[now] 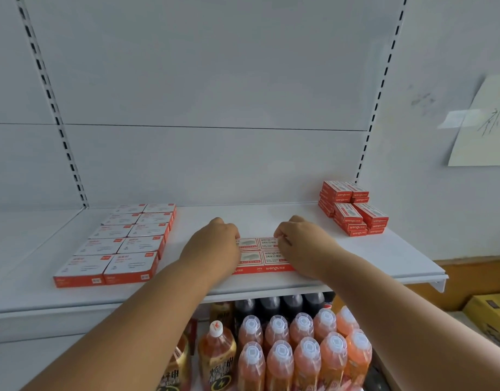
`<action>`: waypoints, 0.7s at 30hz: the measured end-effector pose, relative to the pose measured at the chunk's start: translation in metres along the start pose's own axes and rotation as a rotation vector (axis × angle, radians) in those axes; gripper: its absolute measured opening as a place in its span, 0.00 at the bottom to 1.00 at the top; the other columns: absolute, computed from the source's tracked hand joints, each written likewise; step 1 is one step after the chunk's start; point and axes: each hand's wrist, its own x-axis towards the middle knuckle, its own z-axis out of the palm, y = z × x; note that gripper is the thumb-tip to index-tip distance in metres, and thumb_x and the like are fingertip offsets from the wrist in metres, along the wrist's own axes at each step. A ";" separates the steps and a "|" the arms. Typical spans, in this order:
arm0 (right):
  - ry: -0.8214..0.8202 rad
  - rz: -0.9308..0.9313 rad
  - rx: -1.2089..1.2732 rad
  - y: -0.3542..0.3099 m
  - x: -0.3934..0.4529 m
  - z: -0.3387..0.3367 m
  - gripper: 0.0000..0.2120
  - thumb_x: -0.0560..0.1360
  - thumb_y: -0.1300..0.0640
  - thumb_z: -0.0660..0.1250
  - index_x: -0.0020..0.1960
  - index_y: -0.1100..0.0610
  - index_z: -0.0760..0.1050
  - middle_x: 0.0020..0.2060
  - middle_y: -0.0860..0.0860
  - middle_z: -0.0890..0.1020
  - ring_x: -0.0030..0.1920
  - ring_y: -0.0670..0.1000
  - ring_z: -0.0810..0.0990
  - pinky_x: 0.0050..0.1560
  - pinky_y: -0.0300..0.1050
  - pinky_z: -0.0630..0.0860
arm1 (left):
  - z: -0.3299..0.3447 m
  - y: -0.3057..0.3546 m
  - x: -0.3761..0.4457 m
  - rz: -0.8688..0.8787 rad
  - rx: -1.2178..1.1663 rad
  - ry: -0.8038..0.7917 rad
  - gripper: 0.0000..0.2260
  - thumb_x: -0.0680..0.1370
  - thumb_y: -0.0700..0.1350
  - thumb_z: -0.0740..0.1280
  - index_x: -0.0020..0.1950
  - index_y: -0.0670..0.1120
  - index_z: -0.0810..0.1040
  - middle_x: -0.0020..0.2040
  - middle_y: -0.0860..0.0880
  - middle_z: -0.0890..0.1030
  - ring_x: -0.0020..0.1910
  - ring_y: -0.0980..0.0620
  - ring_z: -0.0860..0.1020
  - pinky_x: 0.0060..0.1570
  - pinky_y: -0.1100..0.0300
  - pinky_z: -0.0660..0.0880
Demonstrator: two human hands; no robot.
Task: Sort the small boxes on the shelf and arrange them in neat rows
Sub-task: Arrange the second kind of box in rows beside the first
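On the white shelf (356, 258), near its front edge, lies a block of small red-and-white boxes (260, 253) printed "wengu" and "24/6". The left hand (212, 246) and right hand (305, 244) curl their fingers onto its two sides, gripping it. Left of the block sit two neat rows of flat boxes (124, 244); to its right, by the back panel, stacked red "wengu" boxes (353, 211). Below the shelf stand capped orange bottles (299, 348).

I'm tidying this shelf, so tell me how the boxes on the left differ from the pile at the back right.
The left boxes lie flat in two rows, one layer; the right pile is stacked several high. The left boxes have white tops and look larger; the right pile's are red. Both sit untouched.
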 end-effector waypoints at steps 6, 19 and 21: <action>0.108 0.020 0.068 0.015 -0.006 -0.010 0.15 0.81 0.52 0.55 0.63 0.52 0.74 0.58 0.48 0.74 0.52 0.51 0.78 0.52 0.48 0.77 | -0.017 0.016 0.001 -0.004 0.132 0.167 0.14 0.80 0.48 0.57 0.60 0.52 0.80 0.56 0.49 0.73 0.46 0.49 0.78 0.44 0.55 0.79; 0.307 0.301 0.030 0.154 -0.014 -0.065 0.18 0.76 0.43 0.64 0.62 0.50 0.72 0.57 0.51 0.72 0.46 0.56 0.79 0.44 0.45 0.73 | 0.018 0.158 0.051 0.076 -0.112 0.032 0.10 0.79 0.52 0.60 0.51 0.50 0.79 0.50 0.51 0.81 0.49 0.47 0.78 0.49 0.55 0.76; 0.221 0.318 0.042 0.168 -0.010 -0.065 0.21 0.75 0.40 0.63 0.63 0.50 0.71 0.55 0.52 0.73 0.49 0.56 0.79 0.46 0.46 0.75 | 0.026 0.179 0.069 0.005 -0.034 0.009 0.16 0.80 0.58 0.58 0.45 0.47 0.76 0.47 0.48 0.81 0.46 0.45 0.77 0.43 0.56 0.72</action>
